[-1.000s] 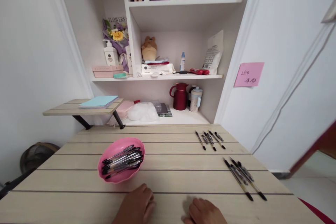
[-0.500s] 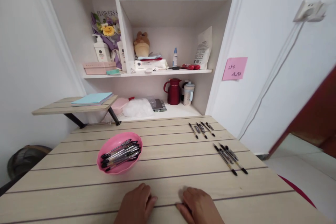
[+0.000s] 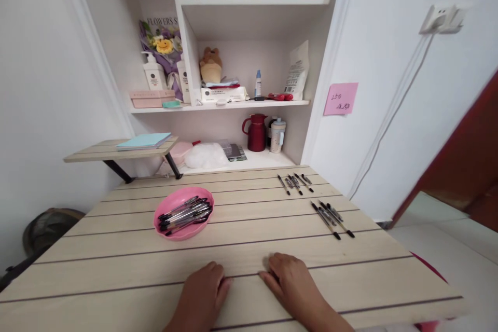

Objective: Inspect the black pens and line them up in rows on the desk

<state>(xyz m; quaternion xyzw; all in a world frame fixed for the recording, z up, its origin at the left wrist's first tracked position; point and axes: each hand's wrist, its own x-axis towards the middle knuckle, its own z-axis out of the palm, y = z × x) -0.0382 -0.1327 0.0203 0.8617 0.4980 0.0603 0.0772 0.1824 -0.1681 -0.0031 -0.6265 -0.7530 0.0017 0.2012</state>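
My left hand (image 3: 203, 293) rests on the wooden table near its front, fingers curled under and the thumb at its right side. Beside it, a short gap away, my right hand (image 3: 290, 281) lies with its fingers curled down and the thumb pointing left. Nothing shows in either hand. Beyond my left hand stands a pink bowl (image 3: 160, 232) holding several clear pens (image 3: 185, 215) with black caps. To the right of the bowl, two groups of pens and pen parts lie on the table: a near group (image 3: 330, 219) and a farther group (image 3: 294, 183).
A small raised wooden stand (image 3: 89, 151) at the left bears blue paper (image 3: 143, 141). White shelves (image 3: 249, 1) rise behind the table, with a red jug (image 3: 257, 133) and a cup (image 3: 277, 136) on the lowest level. A pink note (image 3: 341, 98) is stuck to the right wall.
The camera view has shifted a little, so the table and pens sit higher in the picture. More of my right wrist shows. The bowl and pens have stayed in place.
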